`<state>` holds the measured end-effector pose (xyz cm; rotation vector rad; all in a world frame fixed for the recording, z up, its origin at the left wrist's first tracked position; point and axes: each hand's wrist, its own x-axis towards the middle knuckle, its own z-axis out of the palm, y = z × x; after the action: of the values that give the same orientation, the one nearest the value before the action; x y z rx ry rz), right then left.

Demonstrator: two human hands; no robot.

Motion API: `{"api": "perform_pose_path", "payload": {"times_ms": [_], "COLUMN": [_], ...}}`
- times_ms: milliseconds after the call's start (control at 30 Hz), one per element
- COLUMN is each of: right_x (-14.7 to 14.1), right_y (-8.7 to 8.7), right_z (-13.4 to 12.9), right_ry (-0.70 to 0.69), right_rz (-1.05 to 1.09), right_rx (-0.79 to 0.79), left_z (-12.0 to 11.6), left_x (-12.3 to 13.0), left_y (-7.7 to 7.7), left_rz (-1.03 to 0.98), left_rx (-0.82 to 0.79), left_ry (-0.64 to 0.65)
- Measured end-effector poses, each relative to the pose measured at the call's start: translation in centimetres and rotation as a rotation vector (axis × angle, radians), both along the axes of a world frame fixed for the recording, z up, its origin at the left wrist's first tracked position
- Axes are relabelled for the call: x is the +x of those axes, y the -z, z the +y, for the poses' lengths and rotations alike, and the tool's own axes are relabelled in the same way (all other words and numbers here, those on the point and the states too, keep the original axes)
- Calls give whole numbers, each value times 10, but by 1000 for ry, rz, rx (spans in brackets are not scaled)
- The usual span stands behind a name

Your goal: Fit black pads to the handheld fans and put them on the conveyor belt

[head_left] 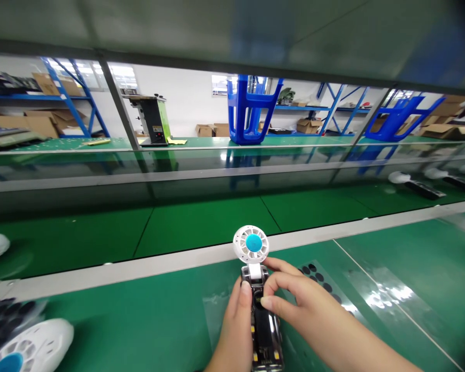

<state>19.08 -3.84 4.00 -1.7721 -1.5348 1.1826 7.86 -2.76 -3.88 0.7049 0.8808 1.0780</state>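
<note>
A small fan with a white round head, a blue centre and a clear-cased black body is held up over the bench, its head pointing away from me. My left hand is wrapped round the left side of the body, thumb along its edge. My right hand is closed, with thumb and index finger pinched against the body's upper face at a black round sticker. The sticker partly hides under the fingertips. Beside my right hand lies a clear sheet of black round stickers.
Another white fan and a sheet of black dots lie at lower left. Beyond the pale rail runs a green conveyor carrying several fans at right. A shelf hangs overhead. Blue stools stand on the far bench.
</note>
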Motion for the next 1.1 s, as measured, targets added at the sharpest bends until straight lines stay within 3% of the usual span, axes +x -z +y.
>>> {"api": "perform_pose_path", "payload": {"times_ms": [700,1100], "right_x": [-5,-6], "right_y": [10,5], "right_z": [0,-3], "right_ry": [18,7], "right_rz": [-69,-111], "right_rx": [123,154], "left_z": [2,2], "left_x": [0,-1], "left_y": [3,2], "left_rz": [-24,-25], "left_rx": [-25,-47], "left_ry": [22,54]}}
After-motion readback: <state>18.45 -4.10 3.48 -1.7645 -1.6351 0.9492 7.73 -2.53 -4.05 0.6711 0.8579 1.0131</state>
